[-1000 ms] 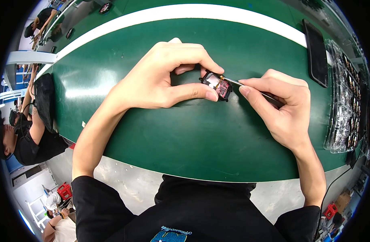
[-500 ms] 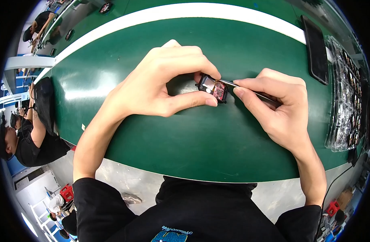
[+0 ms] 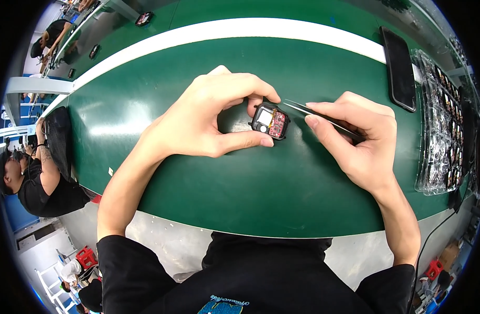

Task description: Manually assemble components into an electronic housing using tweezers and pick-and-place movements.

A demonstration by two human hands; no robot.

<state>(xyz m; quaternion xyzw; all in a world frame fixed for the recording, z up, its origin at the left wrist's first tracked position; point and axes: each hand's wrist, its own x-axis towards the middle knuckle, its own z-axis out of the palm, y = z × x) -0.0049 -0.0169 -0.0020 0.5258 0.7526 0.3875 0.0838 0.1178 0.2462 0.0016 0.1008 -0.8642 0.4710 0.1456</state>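
Between the thumb and fingers of my left hand [image 3: 219,112] is a small black smartwatch case [image 3: 270,122], its inside facing up. A pale rectangular part fills one half of it, and a red circuit board with small components shows in the other. My right hand [image 3: 357,131] pinches a pair of slim metal tweezers [image 3: 323,118]. The two tweezer tips are slightly parted and point at the watch case, just off its upper right edge without touching it.
Both hands work over a green tabletop [image 3: 240,193]. At the right lie a dark phone-like slab [image 3: 398,68] and a stack of clear plastic trays [image 3: 438,131] holding small parts. A white strip [image 3: 240,29] crosses the far side. A person [image 3: 38,172] sits at the left.
The tweezer tips have drawn back from the watch case and parted. The case is turned flatter toward view, so its inside shows more fully. My left hand keeps its hold.
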